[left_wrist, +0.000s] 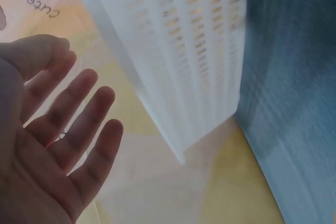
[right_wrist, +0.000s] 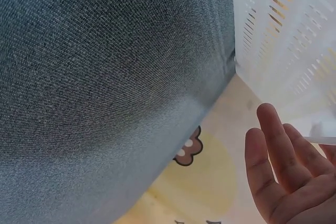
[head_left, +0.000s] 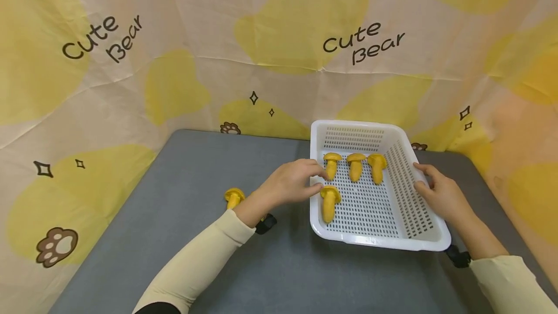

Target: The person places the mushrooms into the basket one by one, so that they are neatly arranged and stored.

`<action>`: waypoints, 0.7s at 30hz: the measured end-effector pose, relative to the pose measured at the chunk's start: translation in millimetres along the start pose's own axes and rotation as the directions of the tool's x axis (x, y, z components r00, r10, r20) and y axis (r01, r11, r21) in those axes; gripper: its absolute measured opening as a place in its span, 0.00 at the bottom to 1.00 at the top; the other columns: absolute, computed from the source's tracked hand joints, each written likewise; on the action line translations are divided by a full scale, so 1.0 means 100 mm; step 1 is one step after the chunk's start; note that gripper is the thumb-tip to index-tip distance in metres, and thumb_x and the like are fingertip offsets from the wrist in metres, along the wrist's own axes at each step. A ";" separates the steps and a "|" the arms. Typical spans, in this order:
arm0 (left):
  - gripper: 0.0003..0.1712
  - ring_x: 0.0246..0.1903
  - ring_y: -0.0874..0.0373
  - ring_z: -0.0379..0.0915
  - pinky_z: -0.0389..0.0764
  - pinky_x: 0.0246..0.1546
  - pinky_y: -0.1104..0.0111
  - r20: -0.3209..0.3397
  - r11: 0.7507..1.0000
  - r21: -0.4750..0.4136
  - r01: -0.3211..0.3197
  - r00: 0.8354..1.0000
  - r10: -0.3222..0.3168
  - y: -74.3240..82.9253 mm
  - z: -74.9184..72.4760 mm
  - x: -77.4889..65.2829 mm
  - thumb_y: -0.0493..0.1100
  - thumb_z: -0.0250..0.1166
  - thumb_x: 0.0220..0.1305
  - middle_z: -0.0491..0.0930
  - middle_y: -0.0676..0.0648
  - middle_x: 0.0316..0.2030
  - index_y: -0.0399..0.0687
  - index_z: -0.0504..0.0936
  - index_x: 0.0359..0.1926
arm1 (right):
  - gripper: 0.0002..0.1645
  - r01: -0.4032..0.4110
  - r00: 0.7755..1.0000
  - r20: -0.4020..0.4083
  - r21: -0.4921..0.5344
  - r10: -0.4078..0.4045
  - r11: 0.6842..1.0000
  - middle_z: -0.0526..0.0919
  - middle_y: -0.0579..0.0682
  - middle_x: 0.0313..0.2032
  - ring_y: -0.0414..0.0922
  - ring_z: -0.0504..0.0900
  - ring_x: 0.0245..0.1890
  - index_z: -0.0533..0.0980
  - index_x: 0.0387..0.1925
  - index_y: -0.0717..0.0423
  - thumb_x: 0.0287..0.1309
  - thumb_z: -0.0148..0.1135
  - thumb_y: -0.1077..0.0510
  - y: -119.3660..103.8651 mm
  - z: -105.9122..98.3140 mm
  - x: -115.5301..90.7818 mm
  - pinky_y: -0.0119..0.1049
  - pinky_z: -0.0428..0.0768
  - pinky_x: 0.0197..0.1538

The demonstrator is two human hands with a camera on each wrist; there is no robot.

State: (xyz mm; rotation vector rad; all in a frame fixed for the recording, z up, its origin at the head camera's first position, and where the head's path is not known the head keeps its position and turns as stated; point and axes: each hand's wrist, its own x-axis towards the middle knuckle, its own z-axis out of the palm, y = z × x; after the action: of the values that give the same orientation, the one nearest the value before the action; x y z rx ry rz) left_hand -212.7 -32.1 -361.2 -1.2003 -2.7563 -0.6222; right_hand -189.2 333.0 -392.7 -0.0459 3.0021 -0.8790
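Observation:
A white plastic basket (head_left: 375, 243) with slotted walls holds several yellow mushroom-shaped pieces. Three lie in a row towards its back: a left one (head_left: 333, 164), a middle one (head_left: 355, 166) and a right one (head_left: 377, 167). Nearer the front left lies another mushroom (head_left: 329, 204). My left hand (head_left: 294, 180) hovers at the basket's left rim, fingertips just above that front piece; its fingers are loosely bent with nothing visible between them. With thumb and fingers my right hand (head_left: 446, 195) holds the right rim. One more yellow mushroom (head_left: 234, 197) sits on the table, partly behind my left forearm.
The grey table (head_left: 183, 236) stretches left and in front of the basket. Behind it hangs a yellow and cream cloth (head_left: 279, 28) with printed lettering and paw marks. A black wrist strap (head_left: 266, 224) shows under the left wrist, another strap (head_left: 457, 256) under the right.

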 end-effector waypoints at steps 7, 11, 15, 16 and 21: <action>0.11 0.35 0.63 0.74 0.76 0.34 0.73 -0.012 1.000 0.010 0.025 1.000 -0.025 -0.08 -0.07 -0.18 0.46 0.63 0.64 0.82 0.53 0.43 0.53 0.84 0.46 | 0.35 -0.010 1.000 0.008 0.016 0.010 1.000 0.79 0.69 0.36 0.45 0.83 0.19 0.52 0.72 0.62 0.69 0.43 0.53 -0.02 -0.01 0.01 0.38 0.81 0.20; 0.11 0.35 0.65 0.73 0.77 0.35 0.72 -0.012 0.997 0.014 0.070 0.997 -0.070 -0.16 -0.07 -0.27 0.47 0.63 0.64 0.81 0.54 0.43 0.54 0.84 0.46 | 0.35 -0.022 1.000 0.018 0.033 0.022 0.999 0.79 0.69 0.37 0.45 0.84 0.20 0.52 0.72 0.62 0.69 0.43 0.53 -0.02 0.00 0.01 0.38 0.82 0.21; 0.11 0.34 0.66 0.73 0.77 0.35 0.72 -0.006 0.992 0.018 0.129 0.992 -0.129 -0.27 -0.06 -0.36 0.48 0.63 0.64 0.80 0.56 0.42 0.56 0.83 0.47 | 0.36 -0.033 0.999 0.028 0.048 0.032 0.998 0.78 0.70 0.39 0.45 0.84 0.20 0.51 0.73 0.61 0.69 0.43 0.52 -0.02 0.00 0.00 0.38 0.82 0.22; 0.11 0.35 0.66 0.73 0.77 0.35 0.71 -0.004 0.990 0.016 0.139 0.990 -0.139 -0.30 -0.05 -0.38 0.48 0.63 0.64 0.80 0.56 0.42 0.56 0.83 0.47 | 0.36 -0.034 0.999 0.026 0.046 0.033 0.998 0.78 0.70 0.39 0.45 0.84 0.20 0.51 0.73 0.61 0.69 0.43 0.52 -0.02 0.00 0.00 0.38 0.82 0.21; 0.12 0.36 0.63 0.74 0.78 0.38 0.69 0.016 0.986 0.006 0.165 0.986 -0.165 -0.46 -0.02 -0.48 0.49 0.64 0.63 0.80 0.55 0.44 0.56 0.83 0.47 | 0.36 -0.037 0.999 0.017 0.031 0.036 0.999 0.77 0.70 0.41 0.45 0.83 0.21 0.51 0.73 0.61 0.69 0.43 0.52 -0.01 0.01 0.00 0.38 0.82 0.21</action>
State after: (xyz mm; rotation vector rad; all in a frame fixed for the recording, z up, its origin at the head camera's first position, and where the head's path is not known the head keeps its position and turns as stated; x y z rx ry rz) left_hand -212.6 -94.6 -385.5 -0.9866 -2.8907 -0.6224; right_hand -188.8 331.4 -393.0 0.0015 2.9627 -0.9177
